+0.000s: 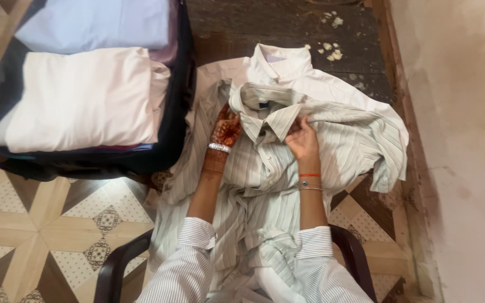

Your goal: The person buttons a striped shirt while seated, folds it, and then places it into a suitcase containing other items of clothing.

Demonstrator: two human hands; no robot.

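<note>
— Two big things first: what do I have around me?

— You have the open suitcase [169, 129] at your left with a folded white garment [79, 101] and a pale blue one [96, 22] inside, and the patterned tile floor [46, 219] below. A plastered wall [461, 140] runs close along your right.

— And the shirt?

— Your striped shirt [287, 163] lies spread in front of you, draped from your lap out over a plain white shirt [310, 73], its collar pointing away from you.

— What are my hands doing?

— Your left hand [225, 129] rests flat, fingers loosely spread, on the cloth just left of the collar [265, 104]. Your right hand [303, 140] pinches a fold of the front just beside the collar, fingers closed on fabric.

— How will it handle?

— I judge it light, soft and limp; it will sag and wrinkle wherever you leave it unsupported. Take it at the collar or shoulder seams, where the cloth looks stiffest.

— Room to move?

— You're tight on the right, by the wall, and the suitcase rim touches the shirt's left edge. Open room lies ahead, over the dark floor [254, 22].
</note>
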